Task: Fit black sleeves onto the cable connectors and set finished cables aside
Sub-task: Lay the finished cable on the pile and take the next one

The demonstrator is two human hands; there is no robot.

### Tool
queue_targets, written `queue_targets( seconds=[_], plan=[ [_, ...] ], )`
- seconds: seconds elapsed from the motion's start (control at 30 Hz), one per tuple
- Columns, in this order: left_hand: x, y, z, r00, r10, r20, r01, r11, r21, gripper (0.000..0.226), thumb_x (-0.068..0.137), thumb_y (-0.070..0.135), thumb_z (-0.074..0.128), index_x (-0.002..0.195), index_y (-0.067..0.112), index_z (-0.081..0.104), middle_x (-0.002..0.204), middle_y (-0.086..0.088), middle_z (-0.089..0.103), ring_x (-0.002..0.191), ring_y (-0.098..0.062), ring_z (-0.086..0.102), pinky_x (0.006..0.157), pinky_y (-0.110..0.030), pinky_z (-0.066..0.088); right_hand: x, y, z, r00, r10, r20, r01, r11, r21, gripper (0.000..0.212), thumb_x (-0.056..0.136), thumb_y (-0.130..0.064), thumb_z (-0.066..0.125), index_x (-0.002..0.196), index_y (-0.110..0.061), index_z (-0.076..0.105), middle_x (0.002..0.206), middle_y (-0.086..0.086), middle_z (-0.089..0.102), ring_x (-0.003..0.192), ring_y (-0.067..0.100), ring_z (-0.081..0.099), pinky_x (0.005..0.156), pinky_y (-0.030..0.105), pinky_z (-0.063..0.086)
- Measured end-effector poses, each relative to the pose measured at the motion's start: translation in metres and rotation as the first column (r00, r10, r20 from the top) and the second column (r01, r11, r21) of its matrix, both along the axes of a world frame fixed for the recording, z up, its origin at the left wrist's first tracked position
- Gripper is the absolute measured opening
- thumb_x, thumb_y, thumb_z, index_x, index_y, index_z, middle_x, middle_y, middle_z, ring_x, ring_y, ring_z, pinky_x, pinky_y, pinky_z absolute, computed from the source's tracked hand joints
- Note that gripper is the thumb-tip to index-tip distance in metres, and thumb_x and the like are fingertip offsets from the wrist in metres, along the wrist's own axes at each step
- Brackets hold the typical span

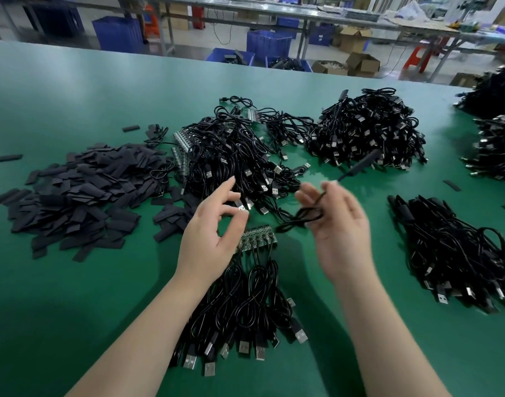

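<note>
Head view: right hand (335, 222) grips a sleeved cable (308, 216) above the green table (73, 310); left hand (214, 224) hangs relaxed, holding nothing. Swinging it aside, its loop might snag the pile of cables (234, 159).

A pile of sleeves (73, 196) lies left on the surface (59, 296), tangled cables (231, 156) at centre, a cable stack (451, 253) right.

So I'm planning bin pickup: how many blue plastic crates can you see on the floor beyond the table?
5: one far left, one centre, a low one in front of it, another beside that, one further back. Benches may hide more.
</note>
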State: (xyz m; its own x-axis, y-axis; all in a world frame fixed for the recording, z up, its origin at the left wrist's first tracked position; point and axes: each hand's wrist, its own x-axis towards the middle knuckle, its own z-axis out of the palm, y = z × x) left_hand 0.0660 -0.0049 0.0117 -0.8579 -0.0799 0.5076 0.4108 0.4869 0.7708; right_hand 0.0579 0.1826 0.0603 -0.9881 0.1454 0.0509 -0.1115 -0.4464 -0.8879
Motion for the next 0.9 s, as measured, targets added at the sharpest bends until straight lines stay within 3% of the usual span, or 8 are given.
queue_targets(
  seconds=[0.1,0.2,0.3,0.47,0.57,0.7,0.8,0.9],
  plan=[
    [-0.001,0.0,-0.005,0.998,0.021,0.062,-0.02,1.0,-0.022,0.047,0.094,0.04,0.051,0.141,0.036,0.042,0.113,0.026,0.059,0.102,-0.004,0.061,0.08,-0.012,0.046,-0.004,0.045,0.029,0.964,-0.254,-0.078,0.263,0.953,0.151,0.009,0.086,-0.028,0.071,0.086,-0.019,0.069,0.073,-0.001,0.073,0.065,0.012,0.067,0.066,0.022,0.057],
    [-0.003,0.001,-0.009,0.995,0.035,0.091,-0.023,0.991,-0.132,0.043,0.094,0.023,0.058,0.135,0.032,0.051,0.106,0.022,0.061,0.097,0.0,0.059,0.079,-0.022,0.051,-0.012,0.098,0.043,0.854,-0.494,-0.164,0.471,0.601,0.646,0.018,0.088,-0.04,0.067,0.089,-0.023,0.073,0.071,-0.006,0.074,0.055,0.006,0.062,0.052,0.02,0.052],
    [-0.005,0.001,-0.009,0.99,0.07,0.121,-0.036,0.965,-0.26,0.044,0.094,0.023,0.058,0.136,0.034,0.051,0.107,0.021,0.059,0.091,0.003,0.057,0.066,-0.021,0.046,-0.027,0.136,0.03,0.785,-0.595,-0.171,0.235,0.03,0.972,0.027,0.093,-0.034,0.058,0.108,-0.019,0.074,0.086,0.005,0.074,0.069,0.027,0.06,0.059,0.029,0.046],
    [-0.006,-0.001,-0.01,0.98,0.095,0.177,-0.009,0.9,-0.435,0.036,0.095,0.033,0.056,0.13,0.025,0.061,0.112,0.012,0.063,0.1,-0.007,0.06,0.091,-0.036,0.049,-0.036,0.129,0.001,0.786,-0.602,-0.14,-0.102,-0.349,0.932,0.024,0.098,-0.023,0.053,0.114,-0.011,0.067,0.119,0.02,0.063,0.114,0.038,0.05,0.092,0.045,0.036],
    [-0.009,0.0,-0.011,0.967,0.105,0.234,0.031,0.858,-0.512,0.039,0.096,0.044,0.051,0.129,0.026,0.062,0.123,0.012,0.061,0.116,-0.01,0.054,0.101,-0.037,0.041,-0.03,0.088,0.001,0.912,-0.343,-0.227,0.107,-0.334,0.937,0.03,0.094,-0.028,0.06,0.121,-0.02,0.069,0.118,0.01,0.069,0.109,0.033,0.057,0.09,0.042,0.04],
    [-0.009,-0.002,-0.012,0.954,0.084,0.287,0.087,0.84,-0.535,0.038,0.095,0.049,0.051,0.125,0.03,0.065,0.122,0.014,0.061,0.116,-0.011,0.051,0.102,-0.036,0.038,-0.013,0.008,-0.005,0.994,-0.014,0.113,-0.113,-0.026,0.993,0.026,0.094,-0.044,0.059,0.108,-0.028,0.074,0.1,-0.007,0.073,0.086,0.018,0.066,0.078,0.036,0.057],
    [-0.009,-0.002,-0.012,0.953,0.057,0.297,0.1,0.867,-0.488,0.033,0.094,0.045,0.055,0.12,0.029,0.068,0.116,0.013,0.062,0.111,-0.012,0.05,0.098,-0.032,0.039,-0.012,-0.025,-0.025,0.984,0.008,0.176,-0.173,-0.165,0.971,0.032,0.097,-0.046,0.051,0.105,-0.024,0.071,0.103,-0.001,0.062,0.092,0.022,0.062,0.075,0.032,0.053],
    [-0.01,-0.002,-0.013,0.951,0.048,0.304,0.103,0.881,-0.462,0.036,0.094,0.043,0.057,0.126,0.027,0.064,0.117,0.011,0.061,0.114,-0.012,0.049,0.101,-0.031,0.038,-0.016,-0.032,-0.039,0.983,-0.052,0.179,-0.181,-0.035,0.983,0.027,0.097,-0.04,0.054,0.109,-0.022,0.07,0.108,0.001,0.059,0.096,0.023,0.059,0.074,0.031,0.047]
  ],
)
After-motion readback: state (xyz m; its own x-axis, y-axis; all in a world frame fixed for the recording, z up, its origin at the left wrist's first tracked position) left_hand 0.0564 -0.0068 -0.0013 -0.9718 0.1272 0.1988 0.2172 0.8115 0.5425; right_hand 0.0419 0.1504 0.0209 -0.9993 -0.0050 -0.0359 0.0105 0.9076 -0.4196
